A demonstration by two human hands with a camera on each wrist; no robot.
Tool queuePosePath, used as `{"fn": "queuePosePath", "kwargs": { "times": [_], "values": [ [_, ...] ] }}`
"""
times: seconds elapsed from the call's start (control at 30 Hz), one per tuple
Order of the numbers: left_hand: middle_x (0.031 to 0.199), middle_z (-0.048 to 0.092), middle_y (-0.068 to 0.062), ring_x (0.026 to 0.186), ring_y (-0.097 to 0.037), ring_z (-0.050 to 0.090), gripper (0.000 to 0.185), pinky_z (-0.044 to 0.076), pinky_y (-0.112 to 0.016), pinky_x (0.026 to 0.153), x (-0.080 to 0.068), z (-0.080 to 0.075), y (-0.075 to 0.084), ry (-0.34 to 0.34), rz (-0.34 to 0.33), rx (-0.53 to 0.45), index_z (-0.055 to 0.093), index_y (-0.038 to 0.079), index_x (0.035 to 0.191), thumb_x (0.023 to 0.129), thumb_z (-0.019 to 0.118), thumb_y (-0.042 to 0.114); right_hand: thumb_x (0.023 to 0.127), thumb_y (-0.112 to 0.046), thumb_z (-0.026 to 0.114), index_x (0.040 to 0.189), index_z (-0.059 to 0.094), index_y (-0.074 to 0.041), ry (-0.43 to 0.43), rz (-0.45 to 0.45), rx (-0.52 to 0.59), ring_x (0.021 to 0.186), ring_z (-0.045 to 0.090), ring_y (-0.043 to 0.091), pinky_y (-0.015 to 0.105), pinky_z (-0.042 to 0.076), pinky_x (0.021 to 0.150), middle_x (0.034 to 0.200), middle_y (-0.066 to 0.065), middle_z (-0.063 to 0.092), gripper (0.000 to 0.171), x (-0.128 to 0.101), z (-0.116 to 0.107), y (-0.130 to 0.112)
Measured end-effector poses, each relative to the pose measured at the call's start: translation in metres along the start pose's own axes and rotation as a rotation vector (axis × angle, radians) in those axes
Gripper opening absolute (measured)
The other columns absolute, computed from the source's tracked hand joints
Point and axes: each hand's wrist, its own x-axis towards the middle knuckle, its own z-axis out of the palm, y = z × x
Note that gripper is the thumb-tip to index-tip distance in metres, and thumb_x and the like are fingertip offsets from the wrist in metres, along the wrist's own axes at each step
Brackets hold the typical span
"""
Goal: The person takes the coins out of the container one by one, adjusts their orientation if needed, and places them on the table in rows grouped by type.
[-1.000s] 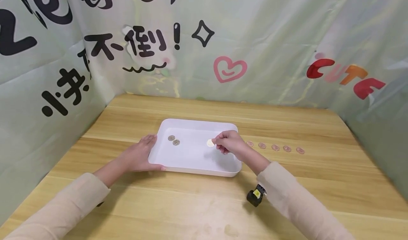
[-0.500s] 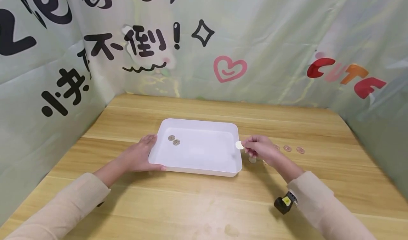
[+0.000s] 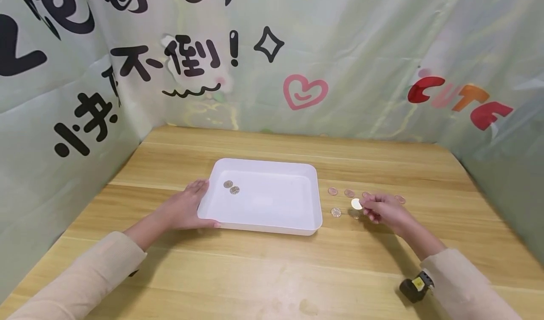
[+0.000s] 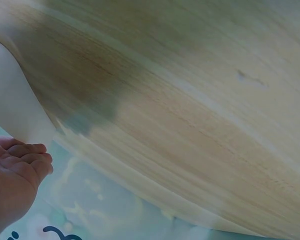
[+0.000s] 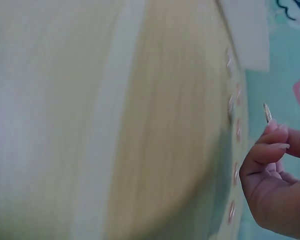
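Observation:
My left hand (image 3: pixel 189 209) rests against the left end of a white tray (image 3: pixel 272 206), its thumb along the front wall. In the left wrist view the fingers of that left hand (image 4: pixel 20 172) lie by the tray's side (image 4: pixel 12 90). Two silvery coins (image 3: pixel 234 190) lie at the left of the tray floor. To the right of the tray, my right hand (image 3: pixel 386 212) pinches a bright coin (image 3: pixel 356 204) between thumb and fingertips, above the table. From the right wrist view this coin (image 5: pixel 267 113) appears edge-on, sticking up from the fingertips.
A row of several copper coins (image 3: pixel 333 191) stretches right of the tray, partly behind the right hand. In front of them lie two silvery coins (image 3: pixel 336 212) on the wooden table (image 3: pixel 263 268). A printed cloth (image 3: pixel 361 74) encloses the table's back and sides.
My right hand has moved right with the pinched coin, from over the tray to above the coins beside it. The left hand and the tray have stayed put.

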Motion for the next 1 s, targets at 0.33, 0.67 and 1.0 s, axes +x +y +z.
{"fn": "queuePosePath", "kwargs": {
  "times": [0.33,0.67,1.0],
  "values": [
    [0.143,0.034,-0.03,0.132,-0.046,0.033,0.112,0.038,-0.054,0.101,0.0,-0.001,0.001,0.0,0.001,0.011,0.029,-0.015,0.138,0.069,0.066,0.066,0.093,-0.008,0.051,0.073,0.058,-0.007,0.023,0.079,-0.137,0.047,0.044,0.002,0.017,0.04,0.045,0.058,-0.008,0.055,0.021,-0.006,-0.024,0.018],
    [0.142,0.034,-0.03,0.131,-0.046,0.033,0.111,0.038,-0.054,0.101,0.0,-0.002,0.0,-0.006,0.002,0.016,0.029,-0.015,0.138,0.069,0.066,0.065,0.092,-0.013,0.055,0.068,0.058,-0.006,0.074,0.12,-0.288,0.042,0.042,0.004,0.019,0.037,0.041,0.054,-0.007,0.054,0.025,-0.005,-0.026,0.023],
    [0.144,0.033,-0.03,0.131,-0.047,0.033,0.113,0.037,-0.054,0.101,0.0,-0.001,0.0,-0.01,-0.006,0.011,0.028,-0.014,0.138,0.069,0.064,0.067,0.091,-0.011,0.055,0.07,0.058,-0.004,0.075,0.109,-0.381,0.046,0.043,0.005,0.02,0.038,0.043,0.056,-0.005,0.053,0.022,-0.005,-0.026,0.016]
  ]
}}
